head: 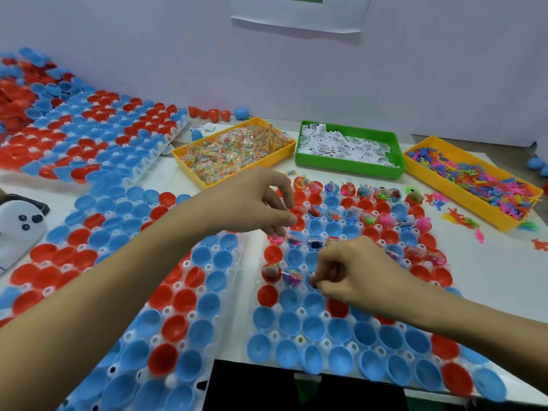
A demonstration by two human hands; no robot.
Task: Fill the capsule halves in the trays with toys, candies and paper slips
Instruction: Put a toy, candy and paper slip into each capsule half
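Note:
A white tray (pixel 258 289) of red and blue capsule halves lies in front of me; its far rows hold toys, candies and slips, its near rows are empty. My left hand (pixel 255 203) hovers over the tray's far left part, fingers curled, pinching small wrapped candies above a red half (pixel 298 222). My right hand (pixel 353 271) is over the tray's middle, its fingertips pinching a small item at a blue half (pixel 311 281); what the item is I cannot tell.
Three bins stand behind the tray: a yellow one of candies (pixel 237 149), a green one of paper slips (pixel 347 148), a yellow one of plastic toys (pixel 471 179). More trays of halves (pixel 178 307) lie to the left. Loose toys (pixel 462 221) lie at right.

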